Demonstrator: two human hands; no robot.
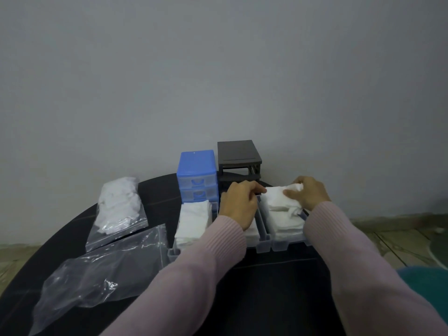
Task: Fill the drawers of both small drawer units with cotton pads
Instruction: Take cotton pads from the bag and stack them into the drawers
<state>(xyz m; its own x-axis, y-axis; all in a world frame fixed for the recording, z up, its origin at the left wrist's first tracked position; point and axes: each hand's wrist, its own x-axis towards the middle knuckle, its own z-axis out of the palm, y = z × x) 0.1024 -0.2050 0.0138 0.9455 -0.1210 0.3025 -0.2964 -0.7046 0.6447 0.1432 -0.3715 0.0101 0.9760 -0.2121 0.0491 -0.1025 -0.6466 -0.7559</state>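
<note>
Dark round table (pixel 278 287) against a grey wall, drawer units at twelve o'clock. Right hand (pixel 306 195) grips a wad of cotton pads (pixel 278 200) over the rightmost pulled-out drawer (pixel 288 242), likely to pack it; left hand (pixel 238 204) pinches their edge, steadying the stack.

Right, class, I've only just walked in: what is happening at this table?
A person in pink sleeves is packing cotton pads into clear drawers pulled out onto the dark table. The right hand grips a wad of cotton pads over the right drawer, while the left hand pinches its edge. The left drawer already holds a stack. Behind stand the blue drawer unit and the dark unit. A bag of pads lies at left.
</note>
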